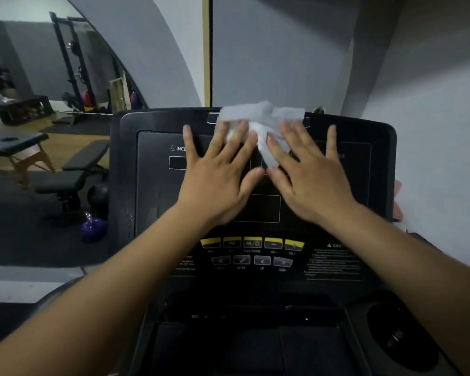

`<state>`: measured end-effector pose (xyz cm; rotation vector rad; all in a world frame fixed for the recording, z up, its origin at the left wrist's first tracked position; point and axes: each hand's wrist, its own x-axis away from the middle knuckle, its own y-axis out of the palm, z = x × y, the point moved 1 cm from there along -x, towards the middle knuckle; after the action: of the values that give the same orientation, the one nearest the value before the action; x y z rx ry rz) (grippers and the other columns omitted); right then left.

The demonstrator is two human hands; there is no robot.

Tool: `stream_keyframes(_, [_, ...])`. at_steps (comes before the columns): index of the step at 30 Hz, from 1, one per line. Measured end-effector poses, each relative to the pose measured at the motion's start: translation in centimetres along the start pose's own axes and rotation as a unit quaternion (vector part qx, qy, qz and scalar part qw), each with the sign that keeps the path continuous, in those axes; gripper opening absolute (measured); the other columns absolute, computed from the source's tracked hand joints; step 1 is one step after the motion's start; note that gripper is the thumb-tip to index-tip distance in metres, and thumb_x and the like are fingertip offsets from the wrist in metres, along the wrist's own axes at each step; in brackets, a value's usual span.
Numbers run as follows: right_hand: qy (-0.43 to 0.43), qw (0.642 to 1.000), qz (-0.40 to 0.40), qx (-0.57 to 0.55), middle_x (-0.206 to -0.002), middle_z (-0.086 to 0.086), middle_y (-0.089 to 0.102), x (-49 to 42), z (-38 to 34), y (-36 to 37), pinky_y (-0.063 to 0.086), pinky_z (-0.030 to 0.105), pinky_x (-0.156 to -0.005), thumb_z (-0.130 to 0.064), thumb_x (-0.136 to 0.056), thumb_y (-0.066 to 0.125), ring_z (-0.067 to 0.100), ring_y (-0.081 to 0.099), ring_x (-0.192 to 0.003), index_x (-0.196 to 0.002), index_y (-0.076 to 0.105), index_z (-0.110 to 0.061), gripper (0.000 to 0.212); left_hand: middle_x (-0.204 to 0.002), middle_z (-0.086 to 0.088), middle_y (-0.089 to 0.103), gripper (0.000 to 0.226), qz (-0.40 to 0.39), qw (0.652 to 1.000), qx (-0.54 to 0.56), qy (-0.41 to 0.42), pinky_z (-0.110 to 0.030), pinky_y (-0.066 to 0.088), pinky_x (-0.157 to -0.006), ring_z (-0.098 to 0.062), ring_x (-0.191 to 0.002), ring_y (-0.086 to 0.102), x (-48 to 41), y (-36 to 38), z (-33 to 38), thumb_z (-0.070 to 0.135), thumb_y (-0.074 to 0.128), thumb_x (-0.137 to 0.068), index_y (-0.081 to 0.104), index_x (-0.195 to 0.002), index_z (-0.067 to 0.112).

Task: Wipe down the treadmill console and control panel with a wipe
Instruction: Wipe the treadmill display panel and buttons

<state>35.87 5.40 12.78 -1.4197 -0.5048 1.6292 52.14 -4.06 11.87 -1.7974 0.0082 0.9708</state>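
The black treadmill console [152, 202] fills the middle of the view, its dark display facing me. A crumpled white wipe [261, 118] lies against the top of the display, reaching the console's upper edge. My left hand [220, 172] and my right hand [307, 175] lie flat on the display with fingers spread, side by side. The fingertips of both press on the wipe's lower part. Below my wrists sits the control panel [253, 252] with a row of yellow buttons and a row of dark buttons.
A round cup holder [399, 337] sits at the console's lower right, a recessed tray [242, 321] below the buttons. A grey wall stands right behind the console. At left are a massage table [14, 142], a black weight bench [76, 169], a purple kettlebell [92, 226] and a rack.
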Motion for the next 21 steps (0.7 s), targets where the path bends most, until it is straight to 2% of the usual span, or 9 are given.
stream_keyframes(3, [-0.059, 0.998, -0.012, -0.011, -0.160, 0.010, 0.021, 5.2, -2.5, 1.8, 0.007, 0.070, -0.112, -0.051, -0.098, 0.025, 0.026, 0.015, -0.149, -0.150, 0.030, -0.023, 0.059, -0.164, 0.001, 0.019, 0.066, -0.039, 0.999, 0.009, 0.021, -0.073, 0.001, -0.112, -0.026, -0.152, 0.013, 5.9, 1.7, 0.3, 0.056, 0.015, -0.100, 0.029, -0.155, 0.021])
stream_keyframes(6, [-0.131, 0.990, -0.048, -0.018, -0.158, 0.008, 0.028, 11.0, -4.9, 3.7, 0.012, 0.070, -0.111, -0.052, -0.096, 0.035, 0.026, 0.018, -0.149, -0.146, 0.040, -0.022, 0.058, -0.162, 0.002, 0.025, 0.064, -0.093, 0.994, 0.027, 0.047, -0.072, 0.007, -0.112, -0.025, -0.151, 0.018, 13.3, 3.6, 0.8, 0.056, 0.020, -0.101, 0.035, -0.153, 0.021])
stream_keyframes(10, [-0.207, 0.974, -0.089, -0.015, -0.155, 0.006, 0.036, 15.1, -7.5, 4.9, 0.013, 0.069, -0.111, -0.056, -0.092, 0.043, 0.025, 0.023, -0.147, -0.140, 0.051, -0.023, 0.059, -0.153, 0.003, 0.044, 0.061, -0.130, 0.988, 0.029, 0.080, -0.071, 0.007, -0.113, -0.025, -0.145, 0.034, 19.4, 4.6, 1.1, 0.057, 0.026, -0.101, 0.043, -0.149, 0.023])
stream_keyframes(13, [-0.215, 0.973, -0.082, -0.014, -0.154, 0.007, 0.036, 13.8, -7.9, 4.2, 0.015, 0.070, -0.109, -0.057, -0.093, 0.041, 0.024, 0.027, -0.146, -0.140, 0.050, -0.021, 0.060, -0.140, 0.009, 0.054, 0.057, -0.116, 0.990, 0.033, 0.073, -0.074, 0.012, -0.111, -0.021, -0.133, 0.048, 18.0, 3.4, 0.3, 0.056, 0.027, -0.101, 0.048, -0.144, 0.026])
stream_keyframes(15, [-0.199, 0.978, -0.063, -0.017, -0.155, 0.008, 0.036, 10.9, -7.8, 3.4, 0.016, 0.072, -0.108, -0.055, -0.094, 0.039, 0.025, 0.028, -0.145, -0.140, 0.049, -0.018, 0.060, -0.137, 0.007, 0.055, 0.057, -0.093, 0.994, 0.029, 0.050, -0.074, 0.012, -0.111, -0.023, -0.131, 0.050, 15.6, 2.5, -0.7, 0.055, 0.026, -0.101, 0.048, -0.144, 0.025])
stream_keyframes(19, [-0.141, 0.990, -0.031, 0.002, -0.156, 0.010, 0.034, 2.4, -7.5, 1.5, 0.009, 0.074, -0.109, -0.054, -0.095, 0.029, 0.025, 0.028, -0.145, -0.144, 0.044, -0.016, 0.064, -0.145, -0.002, 0.050, 0.063, -0.053, 0.998, -0.008, -0.021, -0.074, 0.005, -0.111, -0.028, -0.137, 0.043, 8.7, 0.9, -3.7, 0.055, 0.021, -0.101, 0.040, -0.150, 0.021])
stream_keyframes(21, [-0.111, 0.993, -0.024, 0.019, -0.160, 0.008, 0.025, -1.6, -7.4, 0.4, 0.005, 0.073, -0.110, -0.055, -0.096, 0.021, 0.023, 0.020, -0.148, -0.150, 0.033, -0.017, 0.067, -0.156, -0.005, 0.038, 0.066, -0.033, 0.998, -0.027, -0.052, -0.074, -0.002, -0.111, -0.028, -0.147, 0.029, 5.2, -0.2, -5.3, 0.056, 0.011, -0.100, 0.029, -0.154, 0.024])
